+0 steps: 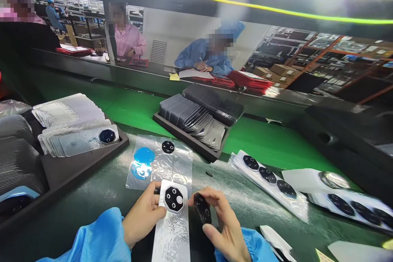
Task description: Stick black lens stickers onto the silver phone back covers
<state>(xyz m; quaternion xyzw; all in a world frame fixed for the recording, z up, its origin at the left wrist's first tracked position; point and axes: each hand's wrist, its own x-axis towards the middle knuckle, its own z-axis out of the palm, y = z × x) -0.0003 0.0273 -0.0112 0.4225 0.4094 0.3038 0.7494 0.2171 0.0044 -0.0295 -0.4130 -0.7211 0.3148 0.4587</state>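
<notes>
Handling is occurring toward the tabletop's (101, 194) near edge.
The left hand (141, 217) is grasping a silver panel (172, 235); the right hand (226, 223) is pinching a black lens cover (202, 208).

From close over the workbench (101, 188), the head camera faces forward and down, seemingly slightly tilted.

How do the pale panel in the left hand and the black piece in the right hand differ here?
The pale panel is long and whitish; the black piece is smaller and dark. The panel shows its face nearly head-on; the piece is sharply tilted. Both are hand-held.
</notes>
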